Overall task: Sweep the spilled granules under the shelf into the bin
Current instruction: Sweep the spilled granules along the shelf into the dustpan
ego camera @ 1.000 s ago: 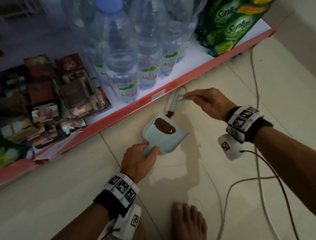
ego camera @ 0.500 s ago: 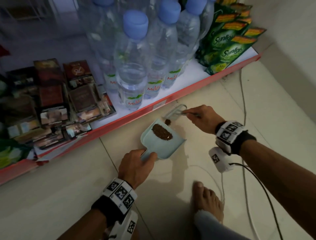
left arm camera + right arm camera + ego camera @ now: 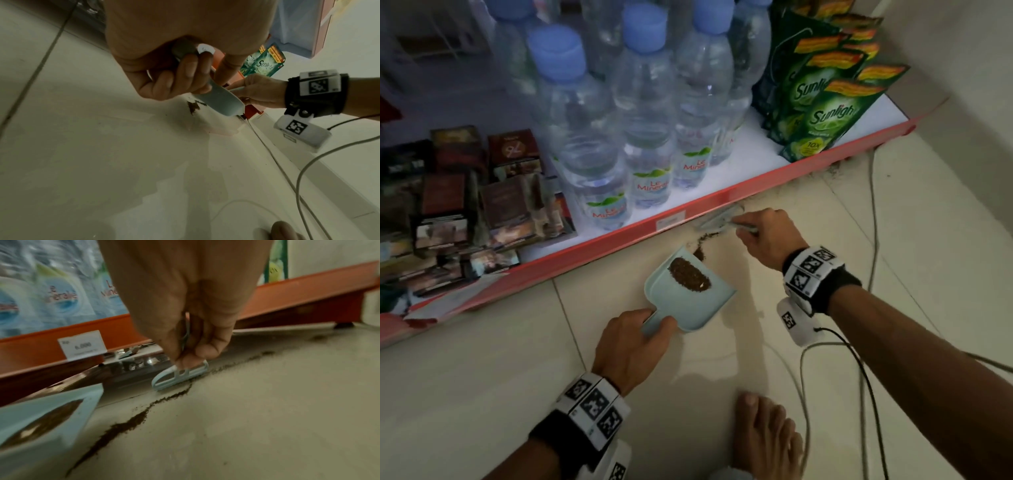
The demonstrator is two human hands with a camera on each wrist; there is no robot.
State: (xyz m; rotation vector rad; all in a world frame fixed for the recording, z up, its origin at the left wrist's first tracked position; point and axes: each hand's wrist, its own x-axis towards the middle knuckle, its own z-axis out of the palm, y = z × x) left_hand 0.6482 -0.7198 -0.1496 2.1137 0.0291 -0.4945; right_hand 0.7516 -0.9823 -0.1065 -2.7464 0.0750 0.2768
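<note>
A pale blue dustpan (image 3: 697,303) lies on the tiled floor with a heap of brown granules (image 3: 690,274) in it. My left hand (image 3: 633,342) grips its handle (image 3: 185,50). A dark trail of granules (image 3: 127,423) runs on the floor from the pan's lip toward the shelf's red front edge (image 3: 619,246). My right hand (image 3: 767,236) pinches the handle of a small pale blue brush (image 3: 717,219), whose head (image 3: 179,378) rests on the floor at the shelf base. More granules (image 3: 257,355) lie along that base to the right.
Water bottles (image 3: 592,137), green detergent pouches (image 3: 822,113) and small dark boxes (image 3: 465,205) fill the low shelf. A price tag (image 3: 82,345) hangs on its edge. Cables (image 3: 804,394) trail over the floor at right. My bare foot (image 3: 767,435) is near the bottom.
The brush has swung back from the dustpan's lip to the shelf base, farther right. A trail of granules now lies between brush and pan. The left hand still holds the pan.
</note>
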